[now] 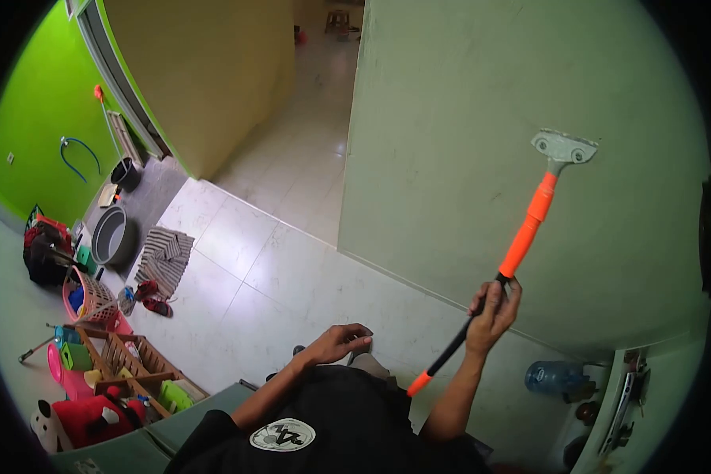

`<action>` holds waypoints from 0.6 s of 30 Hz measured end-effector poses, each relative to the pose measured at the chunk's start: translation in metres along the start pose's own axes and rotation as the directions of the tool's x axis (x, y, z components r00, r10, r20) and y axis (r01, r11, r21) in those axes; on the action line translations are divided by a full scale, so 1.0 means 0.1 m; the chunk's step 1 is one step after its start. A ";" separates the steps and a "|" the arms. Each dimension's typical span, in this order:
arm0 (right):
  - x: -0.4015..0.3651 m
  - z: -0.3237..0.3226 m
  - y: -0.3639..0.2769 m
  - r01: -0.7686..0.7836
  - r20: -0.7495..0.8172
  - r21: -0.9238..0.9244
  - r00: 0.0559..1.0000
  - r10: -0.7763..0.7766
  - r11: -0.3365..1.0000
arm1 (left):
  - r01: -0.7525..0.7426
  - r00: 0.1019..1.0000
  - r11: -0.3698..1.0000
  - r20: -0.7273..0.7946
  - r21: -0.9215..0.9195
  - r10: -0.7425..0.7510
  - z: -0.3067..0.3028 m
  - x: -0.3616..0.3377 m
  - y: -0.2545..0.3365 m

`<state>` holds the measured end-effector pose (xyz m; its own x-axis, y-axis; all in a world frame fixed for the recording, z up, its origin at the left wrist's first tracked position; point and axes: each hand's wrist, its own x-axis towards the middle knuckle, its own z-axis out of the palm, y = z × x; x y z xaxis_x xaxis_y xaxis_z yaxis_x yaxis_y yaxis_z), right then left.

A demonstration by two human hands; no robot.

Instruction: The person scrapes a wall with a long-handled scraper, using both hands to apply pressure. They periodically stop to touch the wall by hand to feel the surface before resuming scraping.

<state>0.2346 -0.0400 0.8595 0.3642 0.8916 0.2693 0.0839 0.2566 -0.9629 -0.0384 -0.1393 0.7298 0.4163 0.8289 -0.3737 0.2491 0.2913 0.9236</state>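
Observation:
My right hand (494, 316) is wrapped round the black part of the handle of a long-handled scraper (525, 233). The scraper has orange grip sections and a wide grey metal head, which overlaps the pale green wall (450, 118) in this view. Its lower orange end points down beside my dark shirt. My left hand (341, 343) is held in front of my body, fingers loosely bent and apart, with nothing in it.
At the left are a wooden rack (134, 363), a pink basket (95, 296), a grey tub (113, 237) and a striped mat (164, 257) with sandals nearby. A blue water jug (553, 378) lies at lower right. A doorway opens ahead.

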 end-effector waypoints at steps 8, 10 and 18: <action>-0.11 -0.81 0.32 -0.156 0.091 -0.073 0.983 0.162 0.985 | 0.028 0.957 1.000 -0.289 0.005 -0.025 0.14 0.56 -0.01; -0.20 -0.87 0.41 -0.210 0.133 -0.087 0.966 0.220 0.974 | -0.076 0.927 0.995 -0.363 0.062 0.094 0.08 0.77 0.15; -0.67 -0.92 0.68 -0.353 0.331 -0.230 0.848 0.414 0.907 | -0.062 0.995 0.998 -0.083 0.008 0.063 0.40 1.49 0.87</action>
<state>0.3014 -0.1166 0.7738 0.0369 0.9858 -0.1640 0.1611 -0.1678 -0.9726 0.0798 -0.0097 0.7512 0.3567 0.8825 -0.3064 0.2295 0.2352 0.9445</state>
